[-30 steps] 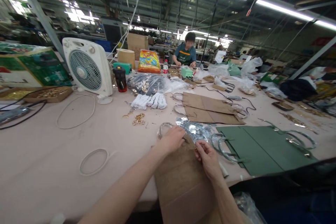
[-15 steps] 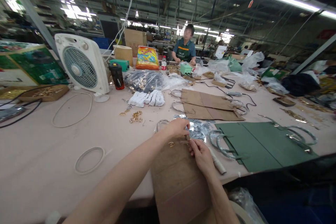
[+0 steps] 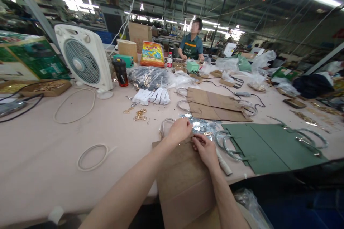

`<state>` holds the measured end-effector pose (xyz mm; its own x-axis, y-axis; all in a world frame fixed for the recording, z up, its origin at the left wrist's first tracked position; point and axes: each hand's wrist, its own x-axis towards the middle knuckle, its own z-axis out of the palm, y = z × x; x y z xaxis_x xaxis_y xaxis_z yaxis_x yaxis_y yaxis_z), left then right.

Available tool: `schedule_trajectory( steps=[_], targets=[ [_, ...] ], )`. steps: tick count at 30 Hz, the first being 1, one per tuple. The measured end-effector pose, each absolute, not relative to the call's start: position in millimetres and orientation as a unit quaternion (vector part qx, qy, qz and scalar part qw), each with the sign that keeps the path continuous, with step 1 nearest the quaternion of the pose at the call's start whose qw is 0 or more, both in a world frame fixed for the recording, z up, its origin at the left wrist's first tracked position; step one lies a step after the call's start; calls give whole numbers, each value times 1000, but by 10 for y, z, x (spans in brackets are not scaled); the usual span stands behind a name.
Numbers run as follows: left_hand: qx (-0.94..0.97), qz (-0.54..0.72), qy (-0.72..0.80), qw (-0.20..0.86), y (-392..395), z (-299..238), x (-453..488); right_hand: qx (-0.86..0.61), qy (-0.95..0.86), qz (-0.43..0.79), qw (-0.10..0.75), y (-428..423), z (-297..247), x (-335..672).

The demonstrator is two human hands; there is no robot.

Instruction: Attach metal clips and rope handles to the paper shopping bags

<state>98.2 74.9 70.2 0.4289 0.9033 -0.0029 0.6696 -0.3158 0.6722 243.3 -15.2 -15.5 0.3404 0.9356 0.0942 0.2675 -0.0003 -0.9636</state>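
A brown bag panel (image 3: pixel 185 175) lies partly over the table edge toward me, its upper end under both hands. My left hand (image 3: pixel 181 130) is closed over the panel's far edge, knuckles up; whatever its fingertips hold is hidden. Close by on the right, my right hand (image 3: pixel 206 150) pinches the panel's upper edge, where a tiny glint of metal shows. A plastic-wrapped handle (image 3: pixel 162 126) rises behind my left wrist. Just beyond the right fingers, a small gold metal fitting (image 3: pixel 208 134) rests by shiny plastic packets (image 3: pixel 200 125).
Green bag panels (image 3: pixel 268 146) with wrapped handles lie to the right, beside a rolled tube (image 3: pixel 224 164). Farther off are brown panels (image 3: pixel 215 100), gold fittings (image 3: pixel 140 115), white cloth pieces (image 3: pixel 152 96) and a fan (image 3: pixel 83 57). Across the table sits a co-worker (image 3: pixel 191 44).
My left hand has curled more tightly and turned knuckles up. The gold fitting right of my fingers has come into sight. The camera view has shifted slightly.
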Motion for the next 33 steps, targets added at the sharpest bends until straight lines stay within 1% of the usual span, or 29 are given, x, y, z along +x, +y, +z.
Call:
schedule_trajectory(
  steps=[5,11,14,21,27,33],
  targets=[
    [768,135,572,255,639,548,647,-640,-478,293,525,-146,-238,2459],
    [765,124,564,284,686,343,710,-648,-508,253,508,-135,-288,2473],
    [756,135,563,304,702,287,760,-653,-529,223,493,-130,-283,2482],
    [743,176,554,331,648,241,748,-648,-600,103,458,-141,-246,2470],
    [739,214,540,342,639,199,726,-654,-619,55,431,-146,-219,2427],
    [737,234,526,355,656,159,702,-654,-634,37,410,-132,-217,2416]
  ],
)
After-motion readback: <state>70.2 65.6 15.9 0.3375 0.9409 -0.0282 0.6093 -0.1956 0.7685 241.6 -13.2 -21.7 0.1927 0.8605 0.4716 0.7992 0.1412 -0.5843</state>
